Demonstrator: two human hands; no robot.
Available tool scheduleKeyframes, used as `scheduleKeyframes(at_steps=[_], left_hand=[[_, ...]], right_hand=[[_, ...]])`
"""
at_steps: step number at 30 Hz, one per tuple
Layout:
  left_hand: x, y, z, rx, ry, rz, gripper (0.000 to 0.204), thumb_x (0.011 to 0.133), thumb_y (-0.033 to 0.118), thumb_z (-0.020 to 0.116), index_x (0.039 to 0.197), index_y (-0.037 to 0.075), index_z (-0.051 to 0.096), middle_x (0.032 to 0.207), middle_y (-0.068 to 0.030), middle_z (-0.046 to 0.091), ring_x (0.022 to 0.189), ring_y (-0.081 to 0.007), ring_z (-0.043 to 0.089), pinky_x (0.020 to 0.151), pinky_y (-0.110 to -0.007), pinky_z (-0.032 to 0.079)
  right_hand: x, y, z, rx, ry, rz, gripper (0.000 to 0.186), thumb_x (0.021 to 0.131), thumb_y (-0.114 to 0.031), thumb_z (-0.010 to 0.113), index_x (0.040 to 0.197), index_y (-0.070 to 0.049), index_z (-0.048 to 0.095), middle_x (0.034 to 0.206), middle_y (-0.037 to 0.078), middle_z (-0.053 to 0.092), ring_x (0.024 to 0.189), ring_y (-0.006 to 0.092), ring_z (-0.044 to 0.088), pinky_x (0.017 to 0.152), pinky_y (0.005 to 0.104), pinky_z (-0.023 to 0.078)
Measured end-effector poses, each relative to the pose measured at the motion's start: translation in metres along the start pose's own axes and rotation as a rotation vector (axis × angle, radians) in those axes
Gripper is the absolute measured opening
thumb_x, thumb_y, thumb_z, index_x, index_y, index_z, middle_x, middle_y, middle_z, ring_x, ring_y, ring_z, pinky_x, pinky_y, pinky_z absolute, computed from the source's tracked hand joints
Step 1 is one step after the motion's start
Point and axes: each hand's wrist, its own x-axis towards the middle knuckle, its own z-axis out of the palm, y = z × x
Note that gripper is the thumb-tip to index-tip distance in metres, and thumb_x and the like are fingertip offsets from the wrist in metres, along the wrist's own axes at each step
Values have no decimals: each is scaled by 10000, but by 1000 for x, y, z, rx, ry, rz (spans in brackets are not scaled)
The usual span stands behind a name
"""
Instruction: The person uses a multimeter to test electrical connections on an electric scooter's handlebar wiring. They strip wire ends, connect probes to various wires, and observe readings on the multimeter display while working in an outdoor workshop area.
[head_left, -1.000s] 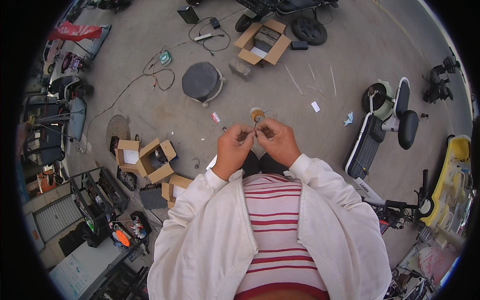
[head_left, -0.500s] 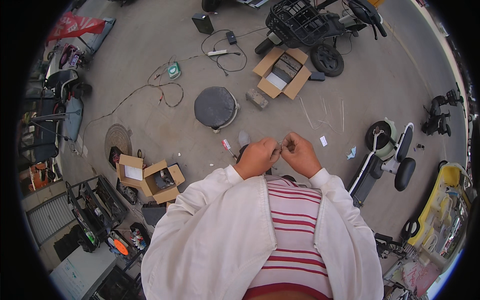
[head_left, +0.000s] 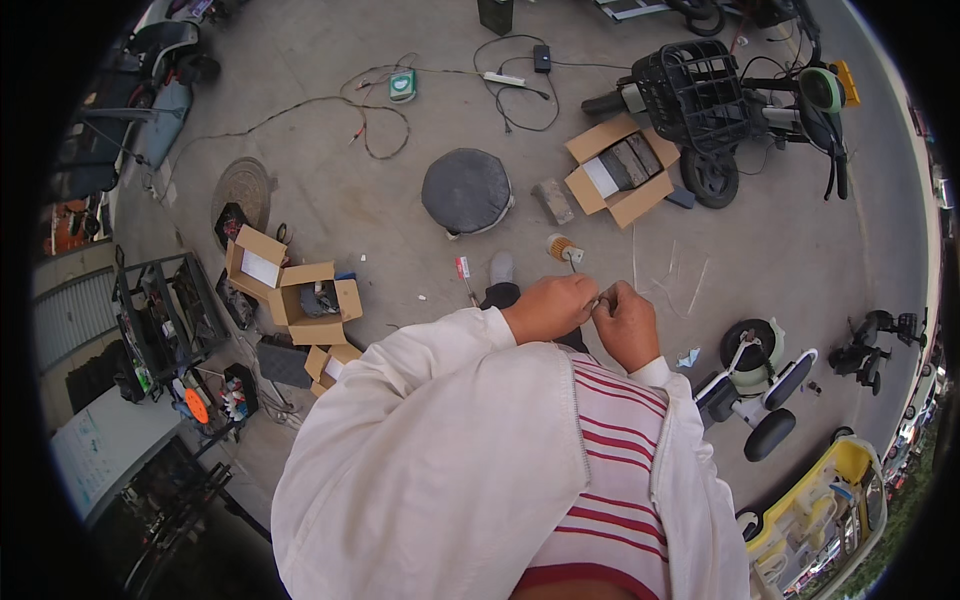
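My left hand (head_left: pixel 550 308) is closed in a pinch in front of my body. From its fingers a thin dark stem leads up to a small part with an orange-brown ribbed end (head_left: pixel 562 246) and a pale piece beside it. My right hand (head_left: pixel 627 327) is also pinched, its fingertips close against those of the left. Whatever sits between the right fingers is too small to make out. Beyond the hands, a grey block (head_left: pixel 553 201) rests on the ground near a round stool with a dark cover (head_left: pixel 466 191).
An open carton (head_left: pixel 640 207) holds dark blocks, beside a scooter with a black basket (head_left: pixel 690 95). Cables and a power strip (head_left: pixel 503 79) lie farther off. More open cartons (head_left: pixel 308 325) stand at left. A white scooter frame (head_left: pixel 750 395) and yellow vehicle body (head_left: pixel 805 510) are at right.
The view has turned, shifting the far surroundings rightward. A small part with an orange-brown ribbed end now shows above my left hand; it was not visible before. Both hands stay pinched together.
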Motion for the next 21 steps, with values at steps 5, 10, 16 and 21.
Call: scheduleKeyframes(at_steps=[5,10,16,21], left_hand=[[2,5,11,50,150,-71,168,721,65,662,832,66,536,740,-111,606,644,-333,606,572,-402,487],[2,19,42,50,366,-202,146,742,53,673,846,50,570,775,-114,645,677,-298,639,585,-371,503],[2,45,66,-138,500,-362,130,771,84,680,809,32,567,740,-131,647,631,-275,653,559,-354,510],[6,61,71,-287,557,-467,125,788,92,665,767,12,572,709,-141,663,615,-223,668,545,-318,507]], right_hand=[[12,23,2,243,-41,27,136,737,-106,610,758,17,556,653,170,604,589,303,603,562,371,469],[3,21,-9,349,47,-22,146,745,-100,627,750,17,540,622,131,584,546,171,549,530,321,455],[-17,36,-12,479,119,-21,139,767,-84,628,743,10,529,608,103,574,544,117,508,510,300,444],[-31,41,-20,577,153,-26,109,762,-38,615,756,9,517,601,83,549,551,91,477,507,282,431]])
